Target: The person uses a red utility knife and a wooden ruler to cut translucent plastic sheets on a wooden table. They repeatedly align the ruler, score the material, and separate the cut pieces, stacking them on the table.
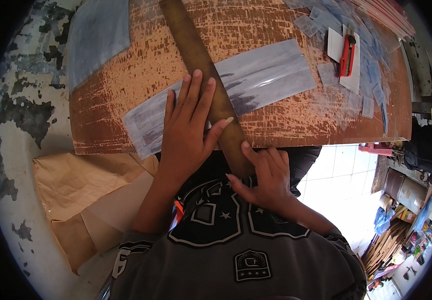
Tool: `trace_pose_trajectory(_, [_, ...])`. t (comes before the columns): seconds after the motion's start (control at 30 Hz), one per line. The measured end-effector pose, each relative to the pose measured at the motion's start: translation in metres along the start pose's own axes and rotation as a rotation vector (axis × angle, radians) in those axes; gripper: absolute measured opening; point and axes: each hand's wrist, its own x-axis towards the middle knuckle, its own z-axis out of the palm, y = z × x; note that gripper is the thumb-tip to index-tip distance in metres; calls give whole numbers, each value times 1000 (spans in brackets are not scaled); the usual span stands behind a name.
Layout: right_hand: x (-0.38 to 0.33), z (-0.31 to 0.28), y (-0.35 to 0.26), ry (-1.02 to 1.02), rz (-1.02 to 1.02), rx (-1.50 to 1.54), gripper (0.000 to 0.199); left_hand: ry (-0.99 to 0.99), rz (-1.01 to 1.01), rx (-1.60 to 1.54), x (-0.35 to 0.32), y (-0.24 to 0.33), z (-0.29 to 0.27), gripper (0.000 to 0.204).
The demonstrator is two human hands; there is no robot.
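Observation:
A long, flat brown straightedge (192,42) lies slantwise across a strip of cloudy, see-through plastic sheet (271,75) on the scratched wooden table. My left hand (188,117) rests flat with fingers stretched out, pressing on the straightedge's left edge and the plastic beneath. At the near end, by the table's front edge, my right hand (268,175) grips the straightedge between thumb and forefinger, its other fingers curled. The plastic passes under the straightedge and shows on both sides. A red cutter knife (347,56) lies on a white card (335,45) at the far right.
Another plastic sheet (100,40) covers the table's far left corner. Many small plastic pieces (371,65) are scattered at the right. Brown paper (83,180) lies below the table at left, beside a peeling wall (21,115). Stacked boards (388,245) stand at lower right.

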Motion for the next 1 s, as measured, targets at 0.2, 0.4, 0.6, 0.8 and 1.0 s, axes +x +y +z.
trace_pose_trajectory(0.2, [1,0,0,35,-26,19,79,-12,0,-18,1,0,-2,76])
trace_pose_trajectory(0.4, [1,0,0,30,-18,27,79,-9,-2,-22,1,0,-2,75])
trace_pose_trajectory(0.6, [2,0,0,39,-24,29,79,-10,-4,-24,1,1,-2,75])
trace_pose_trajectory(0.8, [2,-2,1,31,-30,24,79,-12,-8,-20,1,1,-3,75])
trace_pose_trajectory(1.0, [2,-3,0,15,-16,6,75,-8,-1,5,1,1,-2,77])
